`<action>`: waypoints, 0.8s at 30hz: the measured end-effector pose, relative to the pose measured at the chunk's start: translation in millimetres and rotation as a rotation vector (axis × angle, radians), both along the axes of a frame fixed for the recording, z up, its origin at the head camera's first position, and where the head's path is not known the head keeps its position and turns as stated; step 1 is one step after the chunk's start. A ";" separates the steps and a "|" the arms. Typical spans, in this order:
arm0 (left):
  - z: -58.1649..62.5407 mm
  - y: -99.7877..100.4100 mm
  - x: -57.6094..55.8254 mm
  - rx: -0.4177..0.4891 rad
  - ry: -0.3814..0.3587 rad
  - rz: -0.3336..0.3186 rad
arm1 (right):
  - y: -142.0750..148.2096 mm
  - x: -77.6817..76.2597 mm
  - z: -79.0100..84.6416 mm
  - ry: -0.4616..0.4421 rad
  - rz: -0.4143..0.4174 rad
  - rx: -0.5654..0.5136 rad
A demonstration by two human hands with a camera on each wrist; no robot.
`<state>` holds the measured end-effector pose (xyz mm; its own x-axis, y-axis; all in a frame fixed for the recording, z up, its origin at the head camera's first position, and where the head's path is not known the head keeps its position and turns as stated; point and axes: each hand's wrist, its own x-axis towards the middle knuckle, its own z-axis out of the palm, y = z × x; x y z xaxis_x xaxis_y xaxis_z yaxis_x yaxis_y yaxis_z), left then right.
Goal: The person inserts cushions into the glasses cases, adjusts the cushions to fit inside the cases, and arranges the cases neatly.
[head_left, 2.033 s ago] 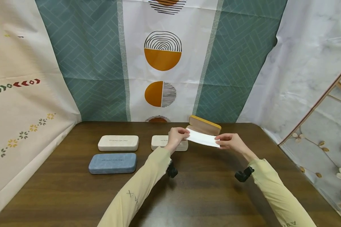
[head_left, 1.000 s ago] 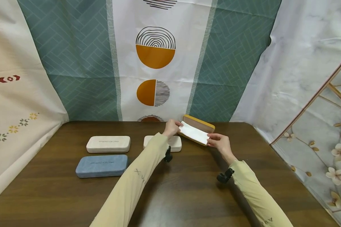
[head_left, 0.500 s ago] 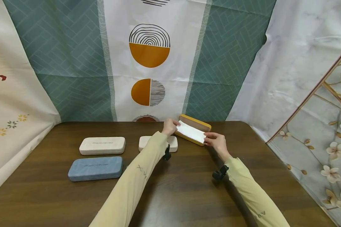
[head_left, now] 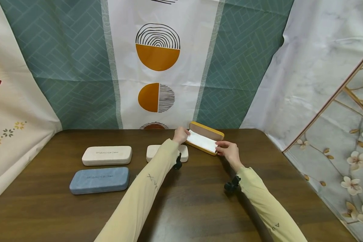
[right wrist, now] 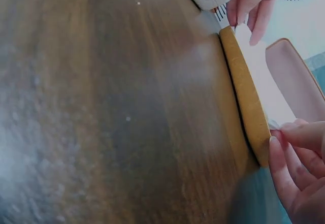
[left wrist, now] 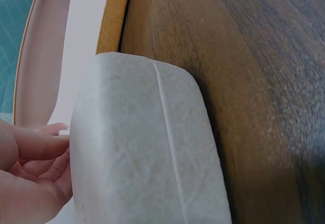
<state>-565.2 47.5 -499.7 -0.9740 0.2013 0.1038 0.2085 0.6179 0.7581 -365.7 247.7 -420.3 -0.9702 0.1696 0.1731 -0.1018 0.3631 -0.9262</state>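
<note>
An opened yellow glasses case [head_left: 201, 147] stands at the back of the table, its brownish-pink-lined lid [head_left: 206, 130] tipped up behind. A white folded strip, seemingly cloth [head_left: 202, 140], lies stretched along its lower half. At the strip's left end, my left hand [head_left: 180, 135] pinches it between thumb and fingers, close beside a cream glasses case [left wrist: 142, 132]. My right hand [head_left: 230, 153] pinches the strip's right end; in the right wrist view, the thumb and fingers [right wrist: 299, 135] meet on it at the yellow case's rim. The strip hides the case's inside.
Another cream glasses case [head_left: 107, 155] and a blue one [head_left: 99, 180] lie closed on the left of the brown wooden table [head_left: 193, 208]. My left forearm partly covers the cream case near the middle. Patterned cloths [head_left: 224, 67] hang behind and at the sides.
Both hands have lowered the white strip from in front of the yellow case down into its lower half. Over the last half second it has settled slightly. The head view has shifted right.
</note>
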 end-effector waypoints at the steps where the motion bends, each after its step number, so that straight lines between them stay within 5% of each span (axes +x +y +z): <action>1: -2.1 -0.3 -1.4 0.001 0.018 -0.008 | -0.1 -0.3 -0.2 0.001 -0.004 0.018; 2: -10.9 -0.7 -12.2 0.009 0.004 -0.026 | -0.1 -0.4 -0.3 0.006 -0.005 0.040; 4: -4.5 -1.6 -6.3 -0.004 -0.027 -0.029 | 0.3 -0.8 -0.6 0.009 -0.014 0.087; 6: -12.1 -0.8 -13.8 -0.016 -0.013 -0.005 | 1.0 -0.9 -1.6 0.011 -0.032 0.138; 9: -44.7 2.9 -49.5 -0.045 0.006 0.050 | 2.3 -0.1 -3.6 0.008 -0.082 0.189; 12: -91.8 5.3 -98.5 -0.027 0.031 0.070 | 1.7 1.3 -4.1 0.001 -0.124 0.190; 14: -107.5 5.1 -112.8 -0.038 0.039 0.048 | 0.7 1.8 -3.7 -0.010 -0.139 0.173; 17: -104.8 4.4 -104.4 -0.089 0.084 0.019 | -0.1 1.9 -2.9 -0.033 -0.132 0.147; 21: -62.7 3.6 -57.5 -0.161 0.093 0.003 | 3.7 1.8 -1.3 -0.055 -0.123 0.095; 24: -47.6 6.9 -39.7 -0.140 0.076 -0.016 | 11.3 3.7 1.0 -0.064 -0.126 0.067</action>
